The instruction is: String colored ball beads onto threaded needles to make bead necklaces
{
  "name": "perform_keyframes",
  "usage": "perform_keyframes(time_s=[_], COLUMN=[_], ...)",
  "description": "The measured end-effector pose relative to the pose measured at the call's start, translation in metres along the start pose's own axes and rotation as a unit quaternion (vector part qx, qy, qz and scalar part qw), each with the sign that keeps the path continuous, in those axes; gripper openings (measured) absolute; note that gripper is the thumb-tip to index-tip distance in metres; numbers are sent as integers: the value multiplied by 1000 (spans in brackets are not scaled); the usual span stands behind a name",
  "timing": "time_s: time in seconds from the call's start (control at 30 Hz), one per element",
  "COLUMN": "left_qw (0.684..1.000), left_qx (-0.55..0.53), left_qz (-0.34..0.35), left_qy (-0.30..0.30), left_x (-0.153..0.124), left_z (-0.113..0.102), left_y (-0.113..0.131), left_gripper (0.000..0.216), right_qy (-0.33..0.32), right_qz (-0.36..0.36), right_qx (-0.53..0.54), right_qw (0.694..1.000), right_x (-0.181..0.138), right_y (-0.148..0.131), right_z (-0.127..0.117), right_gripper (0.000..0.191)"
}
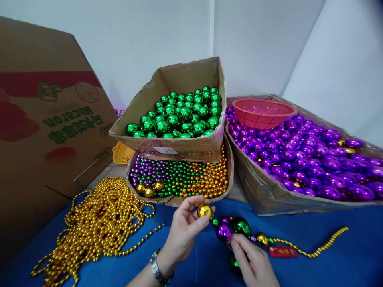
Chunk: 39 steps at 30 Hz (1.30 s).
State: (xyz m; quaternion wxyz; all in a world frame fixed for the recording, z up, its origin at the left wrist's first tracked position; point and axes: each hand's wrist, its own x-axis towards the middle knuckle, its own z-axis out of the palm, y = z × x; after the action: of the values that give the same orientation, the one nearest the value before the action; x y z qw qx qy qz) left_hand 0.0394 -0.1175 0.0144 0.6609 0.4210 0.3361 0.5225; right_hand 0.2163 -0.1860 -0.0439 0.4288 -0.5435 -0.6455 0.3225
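Note:
My left hand, with a metal watch on its wrist, pinches a shiny gold ball between thumb and fingers. My right hand is closed on a strand of large beads, fingertips against a purple ball beside a green ball. Another green ball shows under the right palm. The strand runs right through a gold ball, past a red tag, into a string of small gold beads lying on the blue cloth.
A heap of gold bead strings lies at left. Behind the hands sit a tray of small mixed beads, a box of green balls, a box of purple balls with a red basket, and a large carton.

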Motion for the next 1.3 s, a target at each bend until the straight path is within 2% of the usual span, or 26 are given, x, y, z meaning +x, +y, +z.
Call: perform_keyframes(time_s=[0.13,0.33,0.67,0.77,0.9,1.17,1.3], left_qw=[1000,999,1000,1000,999,999,999], left_qx=[4,-28,-5,7,-8,-28,-28], left_qz=[1,-36,-14,-8,-33,-41,-43], left_qy=[0,2,-1,0,-8,-18,-7], left_x=[0,2,1,0,0,-4,-5], left_z=[0,-1,-2,-3,-2,0,-1], left_y=[1,2,-1,1,5,1,0], left_gripper=[35,37,34,33,34,32,32], right_qy=[6,14,13,-6,-18,26,26], right_qz=[-15,-9,-7,15,60,104,63], right_qx=[-7,-1,3,19,46,35,16], right_qw=[1000,1000,1000,1000,997,994,998], right_x=[0,0,-1,-2,-3,-11,-12], right_y=[1,0,-1,-3,-4,8,12], right_z=[-2,-1,-2,-2,0,10,8], right_gripper=[29,29,31,32,35,32,28])
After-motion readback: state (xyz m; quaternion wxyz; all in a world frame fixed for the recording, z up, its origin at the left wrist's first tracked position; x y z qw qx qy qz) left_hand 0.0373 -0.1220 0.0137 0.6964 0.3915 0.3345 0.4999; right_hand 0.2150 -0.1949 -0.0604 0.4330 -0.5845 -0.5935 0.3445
